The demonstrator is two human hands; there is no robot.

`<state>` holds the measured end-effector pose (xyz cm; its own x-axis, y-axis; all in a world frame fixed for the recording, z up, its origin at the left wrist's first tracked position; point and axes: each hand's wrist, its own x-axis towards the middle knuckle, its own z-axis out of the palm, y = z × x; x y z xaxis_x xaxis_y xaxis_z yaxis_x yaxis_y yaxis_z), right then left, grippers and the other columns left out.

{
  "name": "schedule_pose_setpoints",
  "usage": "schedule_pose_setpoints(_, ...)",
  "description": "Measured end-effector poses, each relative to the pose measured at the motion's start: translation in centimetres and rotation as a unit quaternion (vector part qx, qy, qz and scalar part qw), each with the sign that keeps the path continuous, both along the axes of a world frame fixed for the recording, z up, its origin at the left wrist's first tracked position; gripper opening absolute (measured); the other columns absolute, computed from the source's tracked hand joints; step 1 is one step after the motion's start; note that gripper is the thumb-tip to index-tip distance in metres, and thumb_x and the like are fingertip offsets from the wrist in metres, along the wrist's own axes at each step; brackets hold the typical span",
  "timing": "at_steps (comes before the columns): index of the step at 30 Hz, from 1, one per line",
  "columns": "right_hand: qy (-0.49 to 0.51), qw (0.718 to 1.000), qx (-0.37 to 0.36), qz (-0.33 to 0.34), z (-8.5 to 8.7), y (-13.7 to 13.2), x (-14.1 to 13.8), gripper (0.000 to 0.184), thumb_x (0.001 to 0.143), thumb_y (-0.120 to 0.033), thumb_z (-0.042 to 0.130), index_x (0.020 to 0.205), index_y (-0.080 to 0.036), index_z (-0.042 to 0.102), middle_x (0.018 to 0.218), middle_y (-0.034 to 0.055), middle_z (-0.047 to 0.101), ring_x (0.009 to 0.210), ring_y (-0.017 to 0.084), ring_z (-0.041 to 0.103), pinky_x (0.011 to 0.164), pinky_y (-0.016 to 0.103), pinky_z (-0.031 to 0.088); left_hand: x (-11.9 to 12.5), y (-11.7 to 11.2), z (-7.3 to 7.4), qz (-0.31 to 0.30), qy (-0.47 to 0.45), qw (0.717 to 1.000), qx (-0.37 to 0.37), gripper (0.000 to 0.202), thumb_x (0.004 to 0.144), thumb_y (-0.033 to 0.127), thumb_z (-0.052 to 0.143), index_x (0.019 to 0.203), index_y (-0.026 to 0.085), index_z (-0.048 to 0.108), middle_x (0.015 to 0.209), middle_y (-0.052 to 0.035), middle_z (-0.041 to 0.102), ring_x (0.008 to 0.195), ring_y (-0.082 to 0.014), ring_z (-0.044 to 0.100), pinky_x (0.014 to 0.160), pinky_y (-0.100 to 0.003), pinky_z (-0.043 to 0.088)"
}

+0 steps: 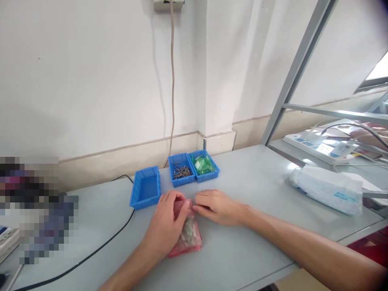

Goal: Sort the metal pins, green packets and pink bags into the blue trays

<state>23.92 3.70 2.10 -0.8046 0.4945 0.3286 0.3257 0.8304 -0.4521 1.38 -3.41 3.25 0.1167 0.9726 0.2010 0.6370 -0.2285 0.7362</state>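
A clear plastic bag with a pinkish-red tint (189, 238) lies on the grey table in front of me, with pale greenish pieces showing inside. My left hand (169, 218) is closed on the bag's upper part, thumb and fingers bent around it. At the bag's top right edge, my right hand (214, 206) pinches the plastic between thumb and fingers. Just beyond the hands stand a blue bin (174, 184) of metal screws or pins and another blue bin (207, 176) holding a green plastic bag (203, 163). An empty blue bin (145, 202) sits to their left.
A black cable (106, 241) runs across the table's left side. On the right lies a white and blue plastic package (329, 190). A grey metal frame (281, 97) rises behind it, near power strips and wires. A blurred-out area covers the far left.
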Motion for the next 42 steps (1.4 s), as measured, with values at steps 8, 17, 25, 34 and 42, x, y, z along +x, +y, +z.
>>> schedule_pose_setpoints(8, -0.012, 0.996, -0.082, -0.027, 0.4, -0.6, -0.4, 0.025, 0.112, -0.034, 0.052, 0.090, -0.023, 0.052, 0.084, -0.0015, 0.060, 0.076, 0.016, 0.054, 0.071, 0.028, 0.039, 1.3, 0.4, -1.9, 0.076, -0.231, 0.969, -0.052, 0.014, 0.098, 0.031, 0.051, 0.102, 0.024, 0.062, 0.101, -0.0022, 0.065, 0.094, -0.0222, 0.060, 0.084, -0.033, 0.048)
schedule_pose_setpoints(17, 0.023, 0.982, -0.174, -0.066, 0.6, -0.8, -0.7, 0.020, 0.111, -0.038, 0.056, 0.096, -0.023, 0.055, 0.084, -0.0033, 0.064, 0.074, 0.016, 0.056, 0.068, 0.027, 0.039, 1.0, 1.6, -1.4, 0.017, -0.291, 0.955, -0.060, 0.015, 0.096, 0.029, 0.051, 0.095, 0.022, 0.064, 0.098, -0.0020, 0.064, 0.095, -0.0215, 0.059, 0.086, -0.031, 0.046)
schedule_pose_setpoints(25, 0.033, 0.975, -0.208, -0.066, 1.0, -0.8, -0.6, 0.022, 0.104, -0.041, 0.066, 0.097, -0.022, 0.058, 0.084, -0.0034, 0.065, 0.072, 0.015, 0.056, 0.066, 0.027, 0.041, 0.4, 1.8, -1.6, -0.001, -0.242, 0.970, -0.037, 0.022, 0.104, 0.034, 0.048, 0.095, 0.023, 0.064, 0.098, -0.0019, 0.065, 0.096, -0.0211, 0.060, 0.088, -0.030, 0.048)
schedule_pose_setpoints(34, 0.081, 0.955, -0.281, -0.052, 0.8, -0.6, -0.7, 0.026, 0.106, -0.037, 0.060, 0.085, -0.021, 0.058, 0.077, -0.0035, 0.060, 0.069, 0.014, 0.051, 0.063, 0.026, 0.040, 0.2, 1.8, -1.4, -0.070, -0.202, 0.975, -0.054, 0.038, 0.112, 0.049, 0.044, 0.109, 0.022, 0.071, 0.109, -0.0041, 0.071, 0.102, -0.0224, 0.064, 0.092, -0.032, 0.050)
schedule_pose_setpoints(42, 0.185, 0.928, -0.304, -0.111, -0.6, 0.5, -0.7, 0.024, 0.109, -0.042, 0.056, 0.097, -0.021, 0.056, 0.080, -0.0033, 0.057, 0.070, 0.015, 0.049, 0.065, 0.027, 0.039, -0.1, 2.1, -1.5, -0.029, -0.210, 0.976, -0.051, 0.044, 0.112, 0.055, 0.044, 0.117, 0.021, 0.072, 0.119, -0.0050, 0.073, 0.107, -0.0232, 0.065, 0.092, -0.032, 0.051)
